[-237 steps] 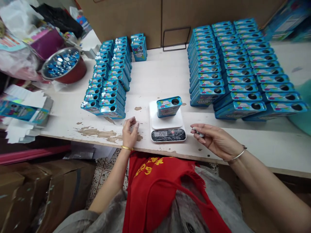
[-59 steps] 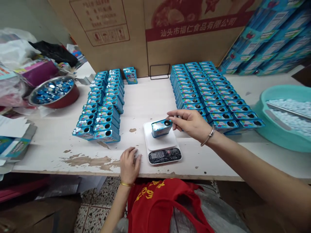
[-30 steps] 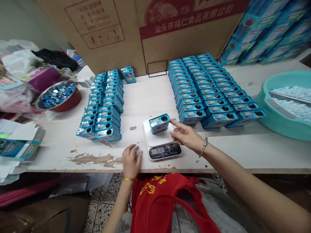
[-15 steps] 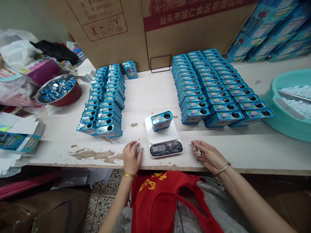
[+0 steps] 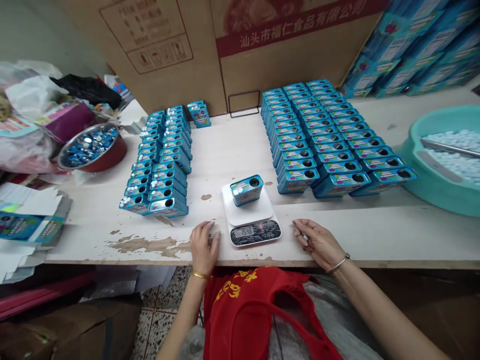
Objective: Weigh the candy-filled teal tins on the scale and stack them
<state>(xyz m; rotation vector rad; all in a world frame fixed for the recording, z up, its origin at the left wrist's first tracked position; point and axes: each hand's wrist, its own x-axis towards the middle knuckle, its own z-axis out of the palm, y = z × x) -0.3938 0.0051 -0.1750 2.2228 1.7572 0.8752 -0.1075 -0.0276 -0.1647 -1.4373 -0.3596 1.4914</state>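
Behind my worn white table (image 5: 390, 240), a big cardboard carton (image 5: 285, 60) stands against a pale wall (image 5: 33, 35). Below the table's front edge, I see a speckled stone floor (image 5: 152, 325) and brown cardboard boxes (image 5: 71, 325).

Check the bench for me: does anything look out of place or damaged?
Two tins stand apart behind the left block of tins, where white pieces sit loose at some openings. The table is worn, with a brown patch left of the scale.
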